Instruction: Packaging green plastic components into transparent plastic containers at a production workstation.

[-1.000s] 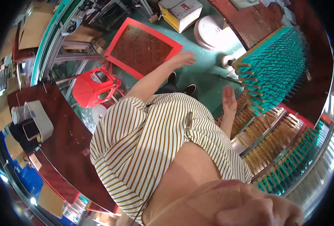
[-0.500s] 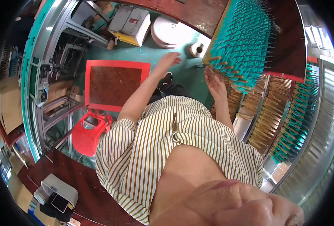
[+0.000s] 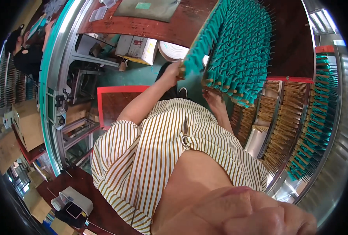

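Note:
A long wooden strip lined with teal pieces (image 3: 197, 53) angles away at the upper middle, set apart from the stack beside it. My left hand (image 3: 171, 74) is closed around its near end. To the right lies a thick stack of similar teal-covered strips (image 3: 240, 51), with thin metal pins sticking out and wooden ends facing me. Just below those ends is my right hand (image 3: 215, 101), its fingers apart and loosely bent. Shadow and the stack partly hide its fingertips, and nothing shows in its grip.
A dark red tabletop (image 3: 142, 27) spans the top. Racks of brown strips (image 3: 287, 117) and teal strips (image 3: 319, 117) stand at right. A metal frame (image 3: 70, 58) rises at left, near a red-edged board (image 3: 123, 102). Another person (image 3: 27, 60) is at far upper left.
My left hand has moved up to the strips and closed on the end of one, which now stands apart from the stack. My right hand has shifted slightly left and down, and the view has tilted.

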{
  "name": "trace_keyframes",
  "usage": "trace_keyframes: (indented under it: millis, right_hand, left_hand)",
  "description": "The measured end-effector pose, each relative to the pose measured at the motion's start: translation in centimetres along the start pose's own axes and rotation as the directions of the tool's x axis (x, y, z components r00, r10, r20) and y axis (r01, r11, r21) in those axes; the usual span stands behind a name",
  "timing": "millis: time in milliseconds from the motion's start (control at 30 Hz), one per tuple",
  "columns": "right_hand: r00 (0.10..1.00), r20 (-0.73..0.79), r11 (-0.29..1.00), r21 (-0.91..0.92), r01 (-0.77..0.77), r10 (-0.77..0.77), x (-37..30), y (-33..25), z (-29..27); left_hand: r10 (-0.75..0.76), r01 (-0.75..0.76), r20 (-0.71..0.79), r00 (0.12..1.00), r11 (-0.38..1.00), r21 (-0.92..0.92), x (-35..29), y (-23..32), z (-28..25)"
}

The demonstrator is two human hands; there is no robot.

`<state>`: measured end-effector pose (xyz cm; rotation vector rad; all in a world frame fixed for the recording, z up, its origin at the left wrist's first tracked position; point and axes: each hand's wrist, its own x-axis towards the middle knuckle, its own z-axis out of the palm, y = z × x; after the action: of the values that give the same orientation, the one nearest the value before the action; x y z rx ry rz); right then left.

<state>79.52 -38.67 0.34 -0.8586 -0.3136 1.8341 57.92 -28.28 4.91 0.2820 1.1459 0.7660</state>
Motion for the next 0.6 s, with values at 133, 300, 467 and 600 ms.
trace_keyframes:
  millis: [133, 300, 467, 600]
  right_hand:
    - [0.999, 0.028, 0.999, -0.008, -0.033, 0.033, 0.9, 0.7, -0.9]
    - [0.998, 0.064, 1.0, 0.019, -0.019, 0.018, 0.6, 0.5, -0.4]
    - [0.998, 0.013, 0.986, 0.154, 0.059, -0.062, -0.5, 0.6, 1.2]
    - [0.997, 0.021, 0.994, 0.087, 0.066, -0.068, -0.8, -0.6, 1.3]
  left_hand:
    - [0.088, -0.099, 0.239, 0.967, 0.994, 0.037, -1.2, 3.6, -2.3]
    - [0.097, -0.097, 0.159, 0.982, 0.995, -0.009, -1.6, 4.6, -4.0]
    - [0.12, -0.115, -0.07, 0.99, 0.991, 0.073, -5.8, 6.6, -5.0]
    - [0.002, -0.016, 0.143, 0.99, 0.995, 0.095, -8.3, 9.5, -10.0]
